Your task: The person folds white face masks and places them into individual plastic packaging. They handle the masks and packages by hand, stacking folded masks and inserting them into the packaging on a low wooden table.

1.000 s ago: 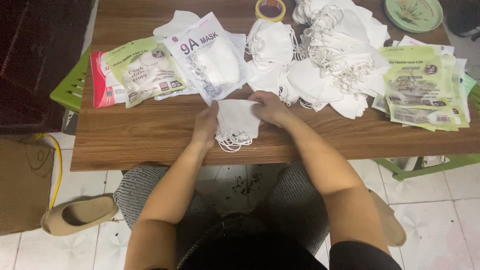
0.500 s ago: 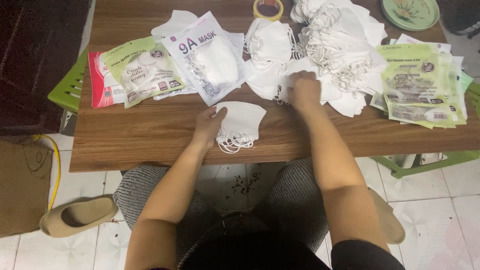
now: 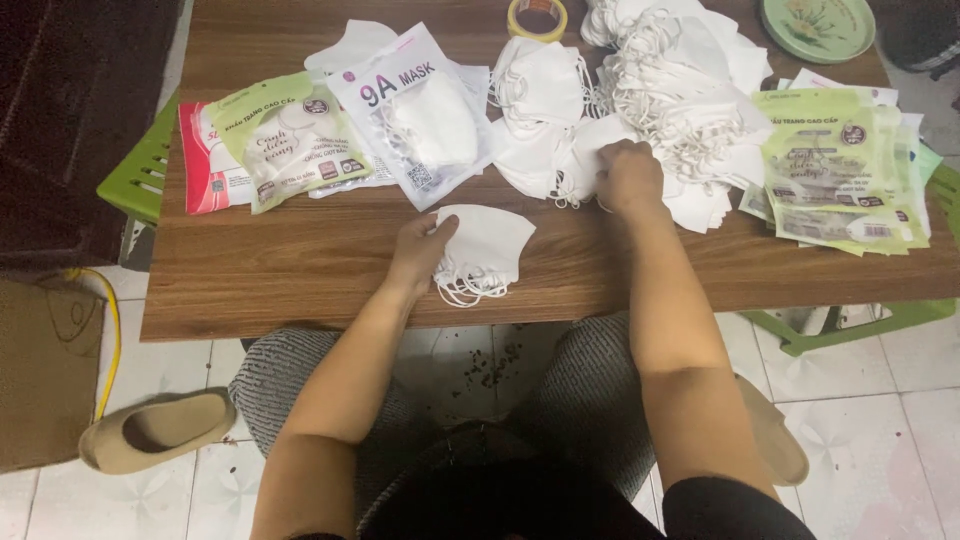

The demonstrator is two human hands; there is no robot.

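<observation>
Masks lie all over the brown table [image 3: 300,270]. Left hand [image 3: 420,250] has its fingers pinched on a small stack of white masks [image 3: 485,250] near the table's front edge. Right hand [image 3: 628,178] rests on the big heap of loose masks [image 3: 660,100], fingers curled into it. One clear bag [image 3: 420,110] holds a white mask, and green packets [image 3: 835,175] sit stacked on the right.

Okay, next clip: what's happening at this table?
A seated person is handling white face masks at a brown wooden table. The left hand rests on a small stack of folded white masks near the table's front edge. The right hand reaches into the big loose pile of white masks farther back. Green printed packets lie stacked to the right, with more packets to the left.
</observation>
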